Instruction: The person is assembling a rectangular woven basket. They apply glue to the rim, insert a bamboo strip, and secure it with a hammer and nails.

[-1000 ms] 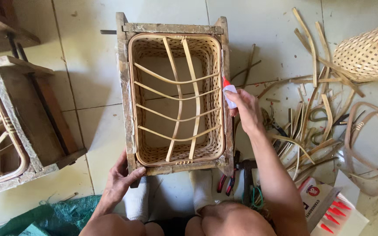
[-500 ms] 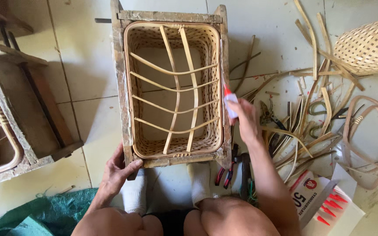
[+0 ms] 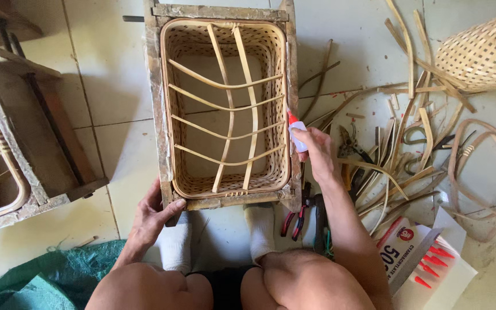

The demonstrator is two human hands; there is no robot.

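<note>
We saw right hand (image 3: 316,150) gripping small glue bottle (image 3: 295,131), red tip at basket's 3 o'clock rim. Left hand (image 3: 155,211) clamped wooden mould frame (image 3: 155,103) at 7 o'clock corner. Woven basket (image 3: 225,103) sat inside frame; bamboo ribs laid, gluing seemingly underway, trimming left.

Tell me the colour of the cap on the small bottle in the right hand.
Red, on a white bottle held by the right hand; seen in the head view.

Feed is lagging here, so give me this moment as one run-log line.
left hand: grips wooden frame corner | right hand: holds small glue bottle, red tip at basket rim | floor: bamboo strips, pliers
</note>
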